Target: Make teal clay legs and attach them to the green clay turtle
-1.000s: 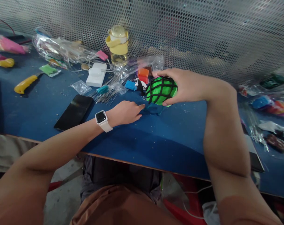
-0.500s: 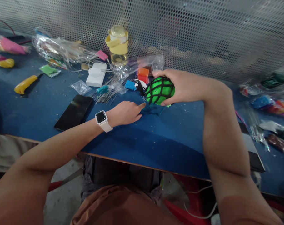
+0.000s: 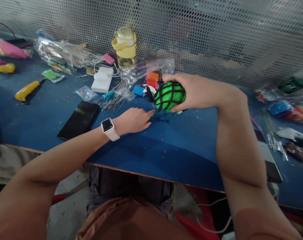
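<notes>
My right hand curves over a bright green rounded clay piece crossed by black strips in a grid. Its thumb presses the near side, and the other fingers are round the far side. Just left of the piece, my left hand hovers low over the table with index finger and thumb stretched out and apart, the fingertip close to the lower edge. Whether it touches cannot be made out. Below the green piece shows something thin and teal, partly hidden. Beside it lie a black and white lump and a blue packet.
A phone lies left of my forearm, near thin metal wires. Behind are a white charger, a yellow-topped bottle and orange and red packets. A yellow cutter lies far left; perforated metal stands behind.
Almost nothing differs. My right hand stays on the green piece and my left hand keeps its place beside it; the whole view has shifted very slightly.
</notes>
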Available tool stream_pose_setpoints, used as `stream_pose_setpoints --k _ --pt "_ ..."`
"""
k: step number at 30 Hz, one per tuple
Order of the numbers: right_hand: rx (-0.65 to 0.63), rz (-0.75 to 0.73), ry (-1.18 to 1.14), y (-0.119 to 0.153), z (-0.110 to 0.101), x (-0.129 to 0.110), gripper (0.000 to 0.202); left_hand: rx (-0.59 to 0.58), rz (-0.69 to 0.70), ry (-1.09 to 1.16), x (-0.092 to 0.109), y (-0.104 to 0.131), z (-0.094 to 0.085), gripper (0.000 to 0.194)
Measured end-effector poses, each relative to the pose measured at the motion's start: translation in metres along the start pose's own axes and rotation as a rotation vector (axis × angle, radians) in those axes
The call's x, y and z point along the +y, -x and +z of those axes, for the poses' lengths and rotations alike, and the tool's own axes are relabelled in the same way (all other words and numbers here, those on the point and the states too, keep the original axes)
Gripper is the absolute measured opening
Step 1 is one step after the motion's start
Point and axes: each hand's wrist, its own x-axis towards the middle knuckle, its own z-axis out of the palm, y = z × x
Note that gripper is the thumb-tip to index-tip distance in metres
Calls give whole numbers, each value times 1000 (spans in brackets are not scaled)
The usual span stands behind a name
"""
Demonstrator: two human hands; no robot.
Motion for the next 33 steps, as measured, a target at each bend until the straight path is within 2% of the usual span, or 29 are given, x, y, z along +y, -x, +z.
stream_pose_setpoints --k 9,17,26,33 --pt "1 22 -16 1 -1 0 105 -14 6 11 0 0 -1 67" --pt "16 -26 2 -4 1 8 104 -22 3 0 0 0 -1 66" --pt "25 -15 -12 0 -1 -4 99 -35 -4 -5 2 0 -3 66" --pt "69 -52 -7 1 -1 -7 110 -24 -3 2 0 -2 2 66"
